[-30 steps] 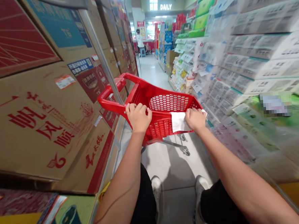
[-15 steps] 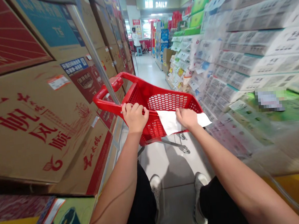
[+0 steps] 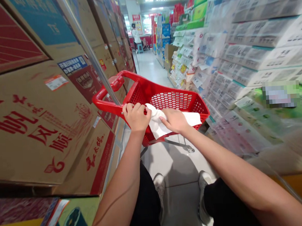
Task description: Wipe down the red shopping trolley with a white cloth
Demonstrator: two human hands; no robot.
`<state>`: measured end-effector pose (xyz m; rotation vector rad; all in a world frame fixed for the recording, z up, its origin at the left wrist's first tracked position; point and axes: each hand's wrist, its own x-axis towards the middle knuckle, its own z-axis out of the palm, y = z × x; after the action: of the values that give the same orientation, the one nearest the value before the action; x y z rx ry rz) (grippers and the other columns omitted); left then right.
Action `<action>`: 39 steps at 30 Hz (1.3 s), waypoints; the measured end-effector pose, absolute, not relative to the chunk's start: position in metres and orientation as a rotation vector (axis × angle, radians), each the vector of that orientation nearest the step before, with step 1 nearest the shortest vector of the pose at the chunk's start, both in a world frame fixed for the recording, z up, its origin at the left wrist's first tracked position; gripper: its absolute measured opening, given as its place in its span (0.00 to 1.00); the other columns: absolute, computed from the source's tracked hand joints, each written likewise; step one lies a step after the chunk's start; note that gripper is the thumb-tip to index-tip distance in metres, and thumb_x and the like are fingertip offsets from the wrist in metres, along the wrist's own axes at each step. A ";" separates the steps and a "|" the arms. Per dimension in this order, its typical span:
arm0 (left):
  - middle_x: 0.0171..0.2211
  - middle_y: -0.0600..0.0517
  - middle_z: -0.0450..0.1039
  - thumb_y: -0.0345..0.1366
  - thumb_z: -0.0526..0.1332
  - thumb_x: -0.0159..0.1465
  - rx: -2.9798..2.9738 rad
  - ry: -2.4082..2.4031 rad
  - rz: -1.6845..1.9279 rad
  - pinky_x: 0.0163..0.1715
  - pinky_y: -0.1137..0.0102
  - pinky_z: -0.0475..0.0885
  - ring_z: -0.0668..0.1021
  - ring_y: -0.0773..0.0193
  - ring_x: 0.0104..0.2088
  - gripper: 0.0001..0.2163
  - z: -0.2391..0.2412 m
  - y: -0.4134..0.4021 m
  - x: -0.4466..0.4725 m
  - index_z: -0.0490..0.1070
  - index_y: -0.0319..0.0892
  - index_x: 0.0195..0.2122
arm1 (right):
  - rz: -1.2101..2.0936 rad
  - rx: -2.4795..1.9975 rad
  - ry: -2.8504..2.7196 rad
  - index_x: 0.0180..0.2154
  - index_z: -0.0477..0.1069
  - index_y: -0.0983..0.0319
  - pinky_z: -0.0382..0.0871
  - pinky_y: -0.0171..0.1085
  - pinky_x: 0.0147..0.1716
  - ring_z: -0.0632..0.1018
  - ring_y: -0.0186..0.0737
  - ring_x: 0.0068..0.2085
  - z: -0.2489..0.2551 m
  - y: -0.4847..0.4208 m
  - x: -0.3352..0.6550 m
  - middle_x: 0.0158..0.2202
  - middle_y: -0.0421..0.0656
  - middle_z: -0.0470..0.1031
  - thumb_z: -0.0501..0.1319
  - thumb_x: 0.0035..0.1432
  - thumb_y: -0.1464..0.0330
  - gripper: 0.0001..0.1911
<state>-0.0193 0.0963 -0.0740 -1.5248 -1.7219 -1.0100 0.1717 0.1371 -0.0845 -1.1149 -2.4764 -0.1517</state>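
Note:
In front of me a red plastic shopping cart (image 3: 174, 99) stands sideways across the aisle, its handle end to the left. My left hand (image 3: 136, 116) is closed over the near rim of its basket, close to the handle. A white cloth (image 3: 158, 129) lies draped over the same rim. My right hand (image 3: 175, 120) is wrapped round the rim with the cloth under its palm, close beside my left hand. One end of the cloth spreads to the right of my right hand. The basket's inside shows no goods where I can see it.
Stacked cartons (image 3: 34, 123) wall the left side, with a metal post (image 3: 88, 52) beside the cart handle. Wrapped paper packs (image 3: 254, 52) are piled on the right. Farther along the tiled aisle (image 3: 150, 65), a person (image 3: 136, 35) sits on a blue stool (image 3: 140, 47).
My right hand has slid left along the rim with the cloth, bunching it toward my left hand. My left hand keeps its grip on the rim.

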 end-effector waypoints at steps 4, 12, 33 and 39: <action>0.31 0.49 0.73 0.36 0.58 0.62 -1.546 -1.726 -1.051 0.61 0.47 0.58 0.72 0.50 0.44 0.08 -0.075 0.096 -0.020 0.71 0.47 0.25 | -0.165 -1.601 -2.383 0.43 0.79 0.61 0.57 0.40 0.35 0.78 0.50 0.39 -0.087 0.165 0.218 0.37 0.52 0.80 0.39 0.72 0.50 0.34; 0.30 0.49 0.73 0.36 0.58 0.62 -1.514 -1.744 -1.098 0.62 0.46 0.57 0.72 0.49 0.45 0.08 -0.074 0.100 -0.004 0.72 0.47 0.26 | -0.221 -1.352 -2.314 0.47 0.75 0.63 0.56 0.43 0.45 0.74 0.51 0.46 -0.095 0.145 0.197 0.44 0.52 0.79 0.40 0.73 0.54 0.29; 0.31 0.48 0.72 0.35 0.58 0.60 -1.606 -1.820 -1.201 0.64 0.43 0.52 0.70 0.47 0.49 0.07 -0.074 0.099 0.000 0.71 0.46 0.25 | -0.182 -1.276 -2.326 0.51 0.74 0.63 0.57 0.44 0.48 0.74 0.53 0.49 -0.090 0.132 0.180 0.47 0.54 0.78 0.37 0.71 0.46 0.37; 0.30 0.47 0.71 0.35 0.58 0.61 -1.591 -1.785 -1.155 0.61 0.43 0.55 0.71 0.48 0.48 0.08 -0.074 0.096 -0.009 0.70 0.45 0.25 | -0.151 -1.272 -2.392 0.53 0.73 0.64 0.56 0.46 0.49 0.75 0.53 0.48 -0.087 0.125 0.171 0.46 0.55 0.78 0.34 0.70 0.43 0.41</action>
<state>-0.0095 0.0960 -0.0739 -1.5910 -1.7852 -1.1549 0.1714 0.1247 -0.0866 -1.2718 -2.3917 -0.1512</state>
